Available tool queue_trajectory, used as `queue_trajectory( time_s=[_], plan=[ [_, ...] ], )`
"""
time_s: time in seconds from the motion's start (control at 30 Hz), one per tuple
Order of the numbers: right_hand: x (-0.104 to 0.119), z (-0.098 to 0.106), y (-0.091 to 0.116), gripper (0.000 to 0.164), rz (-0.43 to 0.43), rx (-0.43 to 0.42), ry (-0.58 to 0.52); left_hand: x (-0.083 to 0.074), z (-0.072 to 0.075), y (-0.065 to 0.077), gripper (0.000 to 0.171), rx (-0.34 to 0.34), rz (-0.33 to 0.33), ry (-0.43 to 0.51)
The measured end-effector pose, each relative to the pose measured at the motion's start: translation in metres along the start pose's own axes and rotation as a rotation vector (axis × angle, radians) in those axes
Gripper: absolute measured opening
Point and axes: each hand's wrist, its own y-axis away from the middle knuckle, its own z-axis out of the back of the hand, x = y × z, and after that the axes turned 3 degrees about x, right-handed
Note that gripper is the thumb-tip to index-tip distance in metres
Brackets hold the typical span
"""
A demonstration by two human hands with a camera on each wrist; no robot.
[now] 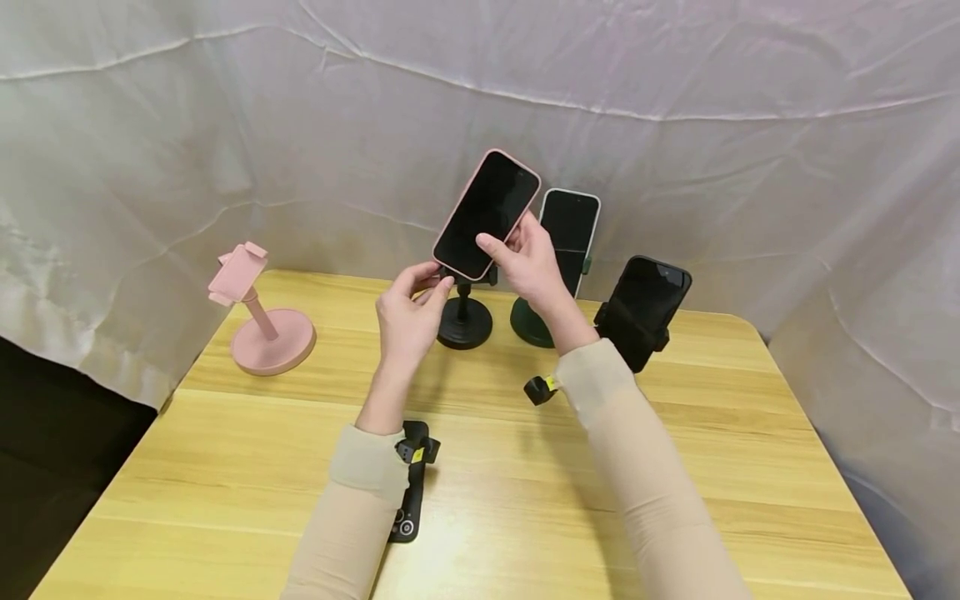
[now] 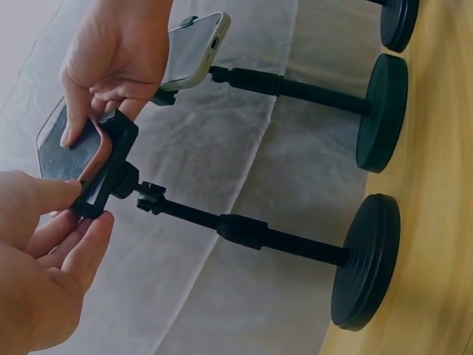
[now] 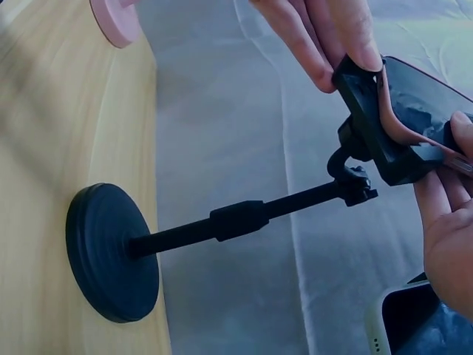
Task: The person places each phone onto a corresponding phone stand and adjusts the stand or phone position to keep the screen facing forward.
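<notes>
A smartphone in a pink case (image 1: pixel 495 196) leans at a tilt over the clamp head of a black phone stand (image 1: pixel 465 327), screen toward me. My right hand (image 1: pixel 534 262) grips the phone by its right edge, thumb on the screen and fingers behind. With thumb and fingers, my left hand (image 1: pixel 408 321) pinches the left end of the stand's clamp at the phone's lower corner. In the right wrist view the phone's lower end lies against the black clamp (image 3: pixel 377 133); whether it is fully seated I cannot tell.
Right of the black stand, a white-cased phone (image 1: pixel 573 221) sits in a dark green stand (image 1: pixel 529 323). Farther right, a black phone (image 1: pixel 654 292) rests in a black holder. A pink stand (image 1: pixel 273 342) stands at left. Another black phone (image 1: pixel 411 508) lies beneath my left forearm.
</notes>
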Motion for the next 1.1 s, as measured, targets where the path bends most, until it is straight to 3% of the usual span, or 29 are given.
queue_trajectory(
  time_s=[0.6, 1.1],
  plan=[
    [0.0008, 0.0069, -0.0003, 0.05, 0.002, 0.047, 0.065, -0.0015, 0.0036, 0.0007, 0.026, -0.011, -0.085, -0.105],
    [0.0045, 0.0059, -0.0012, 0.049, -0.028, 0.075, 0.14, -0.0012, 0.0086, -0.0013, 0.024, -0.024, -0.08, -0.119]
  ],
)
